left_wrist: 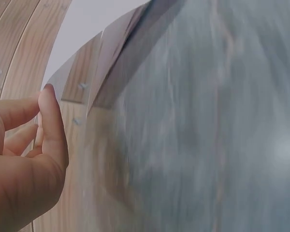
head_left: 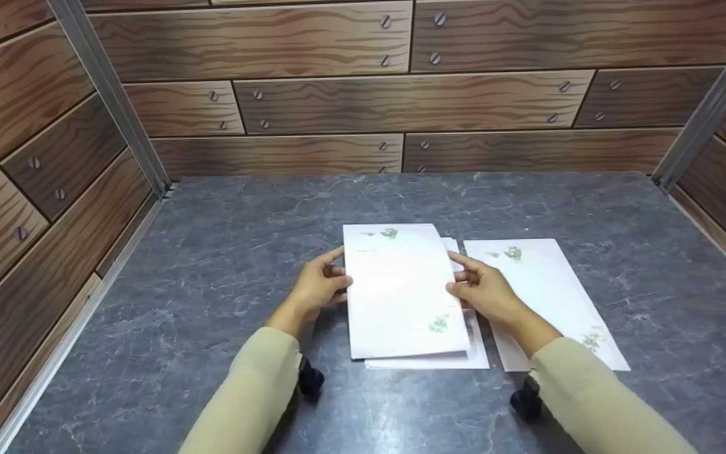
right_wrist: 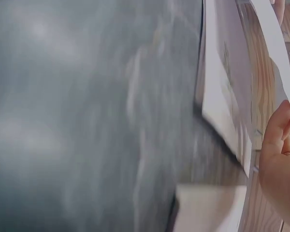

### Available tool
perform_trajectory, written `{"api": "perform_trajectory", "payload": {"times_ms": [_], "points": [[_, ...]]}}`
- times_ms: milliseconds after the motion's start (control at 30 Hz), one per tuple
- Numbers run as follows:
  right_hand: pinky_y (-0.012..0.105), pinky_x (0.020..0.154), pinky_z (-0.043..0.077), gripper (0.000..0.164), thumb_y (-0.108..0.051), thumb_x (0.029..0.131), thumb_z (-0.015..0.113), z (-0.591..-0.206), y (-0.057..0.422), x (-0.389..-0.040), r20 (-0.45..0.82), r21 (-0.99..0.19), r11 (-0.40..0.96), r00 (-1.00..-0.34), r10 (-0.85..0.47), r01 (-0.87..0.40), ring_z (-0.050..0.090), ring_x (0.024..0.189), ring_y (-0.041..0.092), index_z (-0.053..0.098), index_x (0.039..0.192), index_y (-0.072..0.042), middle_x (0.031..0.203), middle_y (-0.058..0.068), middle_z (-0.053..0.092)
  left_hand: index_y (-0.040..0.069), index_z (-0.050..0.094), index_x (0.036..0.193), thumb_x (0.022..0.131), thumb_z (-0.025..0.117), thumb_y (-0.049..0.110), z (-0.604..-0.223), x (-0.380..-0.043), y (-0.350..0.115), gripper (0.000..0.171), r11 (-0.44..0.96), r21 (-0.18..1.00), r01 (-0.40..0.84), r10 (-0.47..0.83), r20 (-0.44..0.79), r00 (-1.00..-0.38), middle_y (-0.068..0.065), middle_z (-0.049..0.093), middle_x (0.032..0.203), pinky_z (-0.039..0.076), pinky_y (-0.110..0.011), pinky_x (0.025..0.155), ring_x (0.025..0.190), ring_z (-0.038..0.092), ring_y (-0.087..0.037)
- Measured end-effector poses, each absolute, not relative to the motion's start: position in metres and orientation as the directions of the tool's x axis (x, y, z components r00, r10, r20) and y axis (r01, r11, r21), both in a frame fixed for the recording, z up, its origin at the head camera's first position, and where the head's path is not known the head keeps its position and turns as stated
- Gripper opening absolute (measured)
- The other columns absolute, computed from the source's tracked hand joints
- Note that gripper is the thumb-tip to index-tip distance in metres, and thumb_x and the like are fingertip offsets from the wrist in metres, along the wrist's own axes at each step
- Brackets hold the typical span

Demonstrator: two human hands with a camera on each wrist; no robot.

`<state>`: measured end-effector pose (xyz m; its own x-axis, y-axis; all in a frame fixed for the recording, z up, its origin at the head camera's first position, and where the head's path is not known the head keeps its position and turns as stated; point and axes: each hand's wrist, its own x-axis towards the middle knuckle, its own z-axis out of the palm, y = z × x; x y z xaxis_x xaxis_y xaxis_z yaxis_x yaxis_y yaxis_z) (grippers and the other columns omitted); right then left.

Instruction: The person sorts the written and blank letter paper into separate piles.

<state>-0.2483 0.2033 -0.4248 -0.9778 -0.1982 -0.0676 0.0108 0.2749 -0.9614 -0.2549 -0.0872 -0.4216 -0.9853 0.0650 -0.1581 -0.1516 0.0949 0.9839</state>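
Note:
A white sheet of paper (head_left: 401,284) with green plant prints at top and lower right is held above the table in the head view. My left hand (head_left: 316,287) pinches its left edge between thumb and fingers. On the opposite edge my right hand (head_left: 489,293) pinches it too. The sheet bows slightly, and its edge (right_wrist: 275,43) looks thin in the right wrist view. Under it, partly covered, lies more white paper (head_left: 479,356). The left wrist view shows fingertips (left_wrist: 49,96) against the held paper (left_wrist: 96,14).
To the right, partly behind my right forearm, another white sheet (head_left: 539,290) with matching green prints lies on the dark grey marbled table (head_left: 243,265). Wood-patterned panels (head_left: 312,104) wall the back and both sides, with metal posts (head_left: 111,94) at the corners.

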Motion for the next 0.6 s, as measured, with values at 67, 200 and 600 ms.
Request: {"api": "perform_trajectory", "payload": {"times_ms": [67, 200, 600], "points": [[0.027, 0.062, 0.055, 0.063, 0.003, 0.090, 0.061, -0.425, 0.211, -0.248, -0.060, -0.955, 0.297, -0.980, -0.189, 0.001, 0.058, 0.075, 0.013, 0.035, 0.147, -0.004, 0.103, 0.015, 0.057, 0.012, 0.043, 0.144, 0.088, 0.060, -0.009, -0.423, -0.256, -0.080, 0.062, 0.091, 0.984, -0.153, 0.075, -0.160, -0.984, -0.008, 0.053, 0.094, 0.056, -0.026, 0.062, 0.075, 0.056, -0.013], [0.025, 0.060, 0.053, 0.063, 0.001, 0.090, 0.062, -0.424, 0.226, -0.248, -0.068, -0.944, 0.329, -0.982, -0.174, 0.007, 0.057, 0.073, 0.013, 0.036, 0.147, -0.005, 0.102, 0.014, 0.056, 0.010, 0.042, 0.145, 0.088, 0.060, -0.009, -0.423, -0.257, -0.066, 0.063, 0.081, 0.984, -0.161, 0.085, -0.168, -0.982, -0.008, 0.052, 0.095, 0.056, -0.025, 0.062, 0.076, 0.055, -0.013], [0.028, 0.072, 0.055, 0.066, -0.003, 0.092, 0.061, -0.420, 0.270, -0.241, -0.114, -0.939, 0.339, -0.976, -0.185, 0.046, 0.059, 0.084, 0.015, 0.029, 0.150, -0.008, 0.109, 0.016, 0.051, 0.011, 0.042, 0.145, 0.086, 0.061, -0.010, -0.421, -0.257, -0.022, 0.065, 0.082, 0.985, -0.153, 0.104, -0.161, -0.981, -0.005, 0.050, 0.090, 0.054, -0.023, 0.059, 0.073, 0.053, -0.012]]}}
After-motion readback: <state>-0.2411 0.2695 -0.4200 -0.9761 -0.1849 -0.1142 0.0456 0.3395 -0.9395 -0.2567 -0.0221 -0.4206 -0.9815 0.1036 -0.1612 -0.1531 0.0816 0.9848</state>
